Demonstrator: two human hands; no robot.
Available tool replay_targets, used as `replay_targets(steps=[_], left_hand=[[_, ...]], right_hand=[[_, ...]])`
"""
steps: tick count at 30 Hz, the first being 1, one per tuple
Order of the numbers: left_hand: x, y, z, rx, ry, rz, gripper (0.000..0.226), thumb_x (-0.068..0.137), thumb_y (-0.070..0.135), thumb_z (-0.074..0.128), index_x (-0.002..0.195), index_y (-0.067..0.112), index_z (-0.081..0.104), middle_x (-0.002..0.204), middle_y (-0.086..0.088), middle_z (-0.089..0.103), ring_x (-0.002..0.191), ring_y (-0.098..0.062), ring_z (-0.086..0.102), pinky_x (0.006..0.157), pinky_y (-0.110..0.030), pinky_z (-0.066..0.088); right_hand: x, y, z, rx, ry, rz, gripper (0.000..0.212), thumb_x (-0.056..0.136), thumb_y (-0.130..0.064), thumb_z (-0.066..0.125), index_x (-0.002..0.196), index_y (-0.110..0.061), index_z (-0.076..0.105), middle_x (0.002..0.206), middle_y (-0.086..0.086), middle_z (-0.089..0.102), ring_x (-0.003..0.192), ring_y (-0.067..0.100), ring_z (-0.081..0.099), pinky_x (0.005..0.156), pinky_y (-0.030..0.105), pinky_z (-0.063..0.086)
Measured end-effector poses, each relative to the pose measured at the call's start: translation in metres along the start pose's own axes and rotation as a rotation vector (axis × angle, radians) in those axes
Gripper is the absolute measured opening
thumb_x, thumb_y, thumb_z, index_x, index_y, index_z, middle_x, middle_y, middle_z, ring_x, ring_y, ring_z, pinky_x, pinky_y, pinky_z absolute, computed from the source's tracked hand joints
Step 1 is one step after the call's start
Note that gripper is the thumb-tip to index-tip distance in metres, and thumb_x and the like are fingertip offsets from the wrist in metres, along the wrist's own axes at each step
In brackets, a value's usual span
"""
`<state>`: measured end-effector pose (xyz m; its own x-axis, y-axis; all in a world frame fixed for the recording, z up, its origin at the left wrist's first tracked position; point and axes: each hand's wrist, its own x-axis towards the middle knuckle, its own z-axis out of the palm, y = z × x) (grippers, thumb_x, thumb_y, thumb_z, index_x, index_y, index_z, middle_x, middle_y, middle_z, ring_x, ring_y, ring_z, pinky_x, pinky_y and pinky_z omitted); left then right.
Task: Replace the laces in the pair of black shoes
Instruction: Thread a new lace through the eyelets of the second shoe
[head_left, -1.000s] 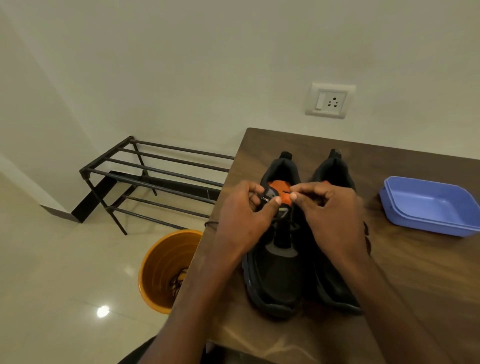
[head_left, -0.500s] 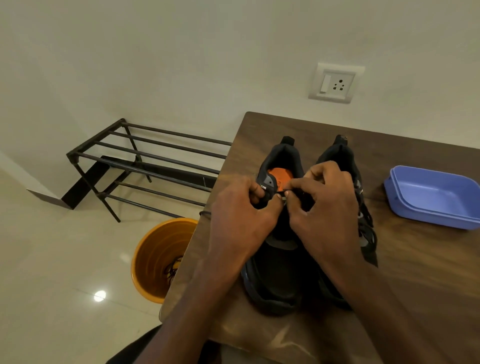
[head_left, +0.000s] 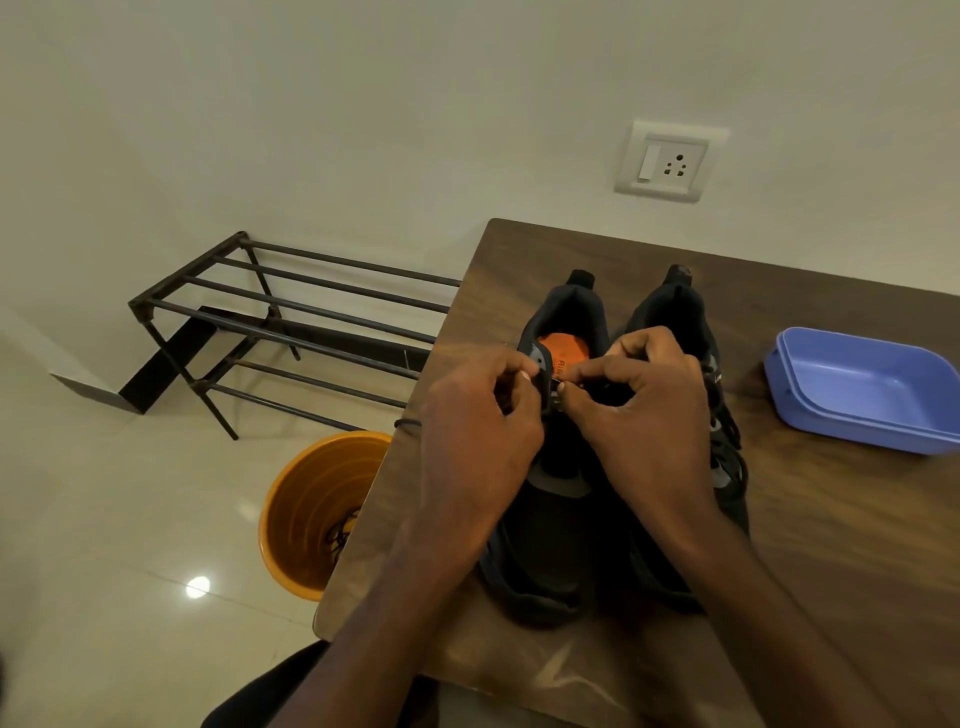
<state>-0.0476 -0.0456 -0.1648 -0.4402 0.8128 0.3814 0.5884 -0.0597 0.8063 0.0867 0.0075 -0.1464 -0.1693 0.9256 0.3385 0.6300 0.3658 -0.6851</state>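
Note:
Two black shoes stand side by side on the brown wooden table (head_left: 841, 519), toes toward me. The left shoe (head_left: 545, 545) shows an orange insole (head_left: 563, 351) and has no lace over its toe part. My left hand (head_left: 478, 431) grips the left eyelet flap near the shoe's opening. My right hand (head_left: 644, 415) pinches a thin black lace tip at that flap. The right shoe (head_left: 722, 452) is laced with a black lace and is partly hidden behind my right hand. A loop of black lace (head_left: 408, 425) sticks out at the table's left edge by my left hand.
A shallow blue plastic tub (head_left: 872, 395) sits on the table at the right. An orange bucket (head_left: 311, 514) with a tangle of dark lace inside stands on the floor left of the table. Behind it is a black metal shoe rack (head_left: 291, 322). A wall socket (head_left: 670, 162) is above.
The view shifted slightly. Both hands stay at the left shoe's top eyelets; my right hand has worked the lace tip closer to the left flap.

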Motion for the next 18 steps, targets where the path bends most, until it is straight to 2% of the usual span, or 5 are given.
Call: replay_targets(steps=[10,14,18], left_hand=[[0.002,-0.003,0.000,-0.012,-0.010,-0.063,0.014,0.098,0.019,0.069,0.110,0.023,0.075,0.098,0.014,0.071,0.092,0.003,0.067,0.081,-0.018,0.059],[0.005,-0.004,-0.001,-0.011,-0.049,-0.097,0.012,0.096,0.023,0.072,0.106,0.026,0.076,0.095,0.015,0.072,0.089,0.002,0.067,0.079,-0.023,0.061],[0.005,-0.004,-0.002,0.000,-0.071,-0.086,0.013,0.095,0.021,0.073,0.106,0.027,0.076,0.097,0.015,0.072,0.091,0.002,0.067,0.080,-0.022,0.060]], right_hand=[[-0.003,-0.002,0.006,-0.057,0.045,0.001,0.015,0.082,-0.033,0.084,0.096,-0.036,0.079,0.099,-0.013,0.047,0.096,0.013,0.045,0.085,0.046,0.052],[-0.003,-0.004,0.008,-0.159,0.042,0.000,0.016,0.084,-0.034,0.083,0.099,-0.036,0.078,0.102,-0.012,0.045,0.097,0.014,0.043,0.082,0.034,0.037],[-0.007,-0.011,0.009,-0.317,0.026,0.007,0.018,0.087,-0.033,0.079,0.105,-0.034,0.077,0.108,-0.008,0.044,0.100,0.017,0.043,0.084,0.035,0.037]])
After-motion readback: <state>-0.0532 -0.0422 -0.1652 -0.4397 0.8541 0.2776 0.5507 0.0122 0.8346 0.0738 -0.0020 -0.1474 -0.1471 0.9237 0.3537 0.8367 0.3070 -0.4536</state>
